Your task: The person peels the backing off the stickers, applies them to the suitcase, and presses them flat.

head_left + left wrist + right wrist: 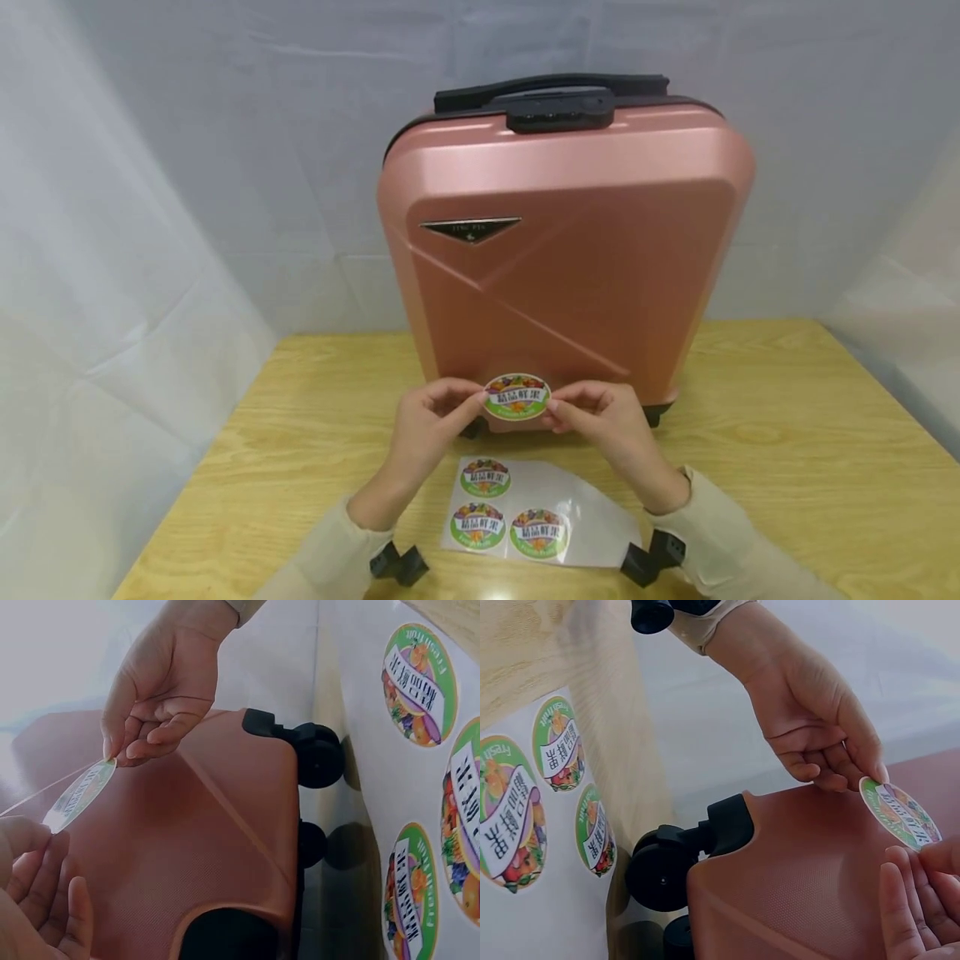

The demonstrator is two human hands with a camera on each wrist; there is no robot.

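Observation:
An oval fruit sticker [517, 397], green and white with printed fruit, is stretched between both hands. My left hand [429, 433] pinches its left end between thumb and finger; my right hand [611, 425] pinches the right end the same way. In the left wrist view the sticker [81, 796] is tilted, gripped at its two tips. Just behind it stands a rose-pink suitcase [570, 267], upright, with a dark triangular badge near its upper left. The sticker overlaps the lower part of the suitcase in the head view.
A white backing sheet [596, 508] bearing three more oval stickers lies on the wooden table [315, 467] below the hands. The suitcase has black wheels [321, 756] and a black top handle [555, 83]. White cloth [225, 167] hangs behind and at the sides.

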